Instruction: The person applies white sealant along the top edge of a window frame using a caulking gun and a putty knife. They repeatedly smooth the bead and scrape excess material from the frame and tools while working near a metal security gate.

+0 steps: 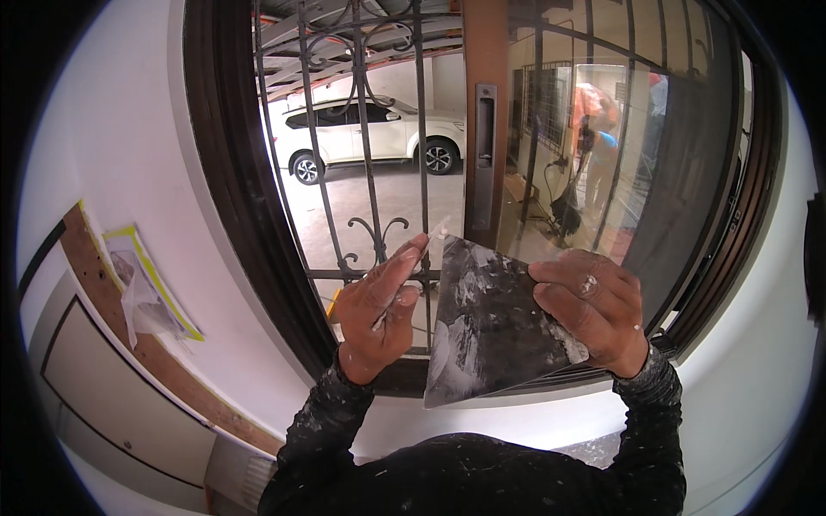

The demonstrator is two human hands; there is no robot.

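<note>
My right hand (594, 305) grips the right side of a dark, flat putty plate (486, 331), its fingers over the top face. White putty is smeared across the plate, mostly along its left side. Just left of the plate, my left hand (383, 314) is closed, fingers pressed together and pointing up toward the plate's upper corner. At its fingertips a thin, whitish piece with a dab of putty (442, 230) shows almost edge-on; I cannot make out what it is. White residue marks both hands and my black sleeves (323, 421).
In front stands a dark-framed sliding window (486, 198) with iron bars (366, 155); a white car (370, 133) is parked outside. The right glass pane shows a blurred person (598, 146). At left, a taped plastic sheet (146, 284) hangs beside a brown wooden strip (163, 365).
</note>
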